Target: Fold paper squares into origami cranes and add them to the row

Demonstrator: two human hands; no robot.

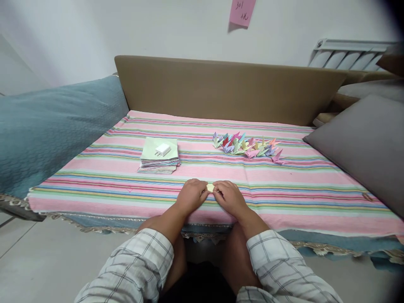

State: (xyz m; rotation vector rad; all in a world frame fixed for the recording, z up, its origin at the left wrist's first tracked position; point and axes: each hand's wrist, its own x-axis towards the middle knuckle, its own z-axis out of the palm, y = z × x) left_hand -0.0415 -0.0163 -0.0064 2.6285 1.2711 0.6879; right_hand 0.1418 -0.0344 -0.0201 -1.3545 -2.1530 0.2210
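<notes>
Left hand (192, 196) and right hand (229, 196) are both closed on a small yellow paper (210, 187), and it is pinched at both ends. It is held near the front edge of a big striped cloth (104, 168). At the right, a gray pillow (362, 139) is seen. Beyond the left hand, papers (159, 165) are piled up. Beyond the right hand, little paper birds (245, 147) are bunched. On the pile, a white plug (163, 149) is set.

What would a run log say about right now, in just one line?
left hand: on yellow paper | right hand: on same paper | left: paper stack, white charger on top | right: folded cranes
</notes>
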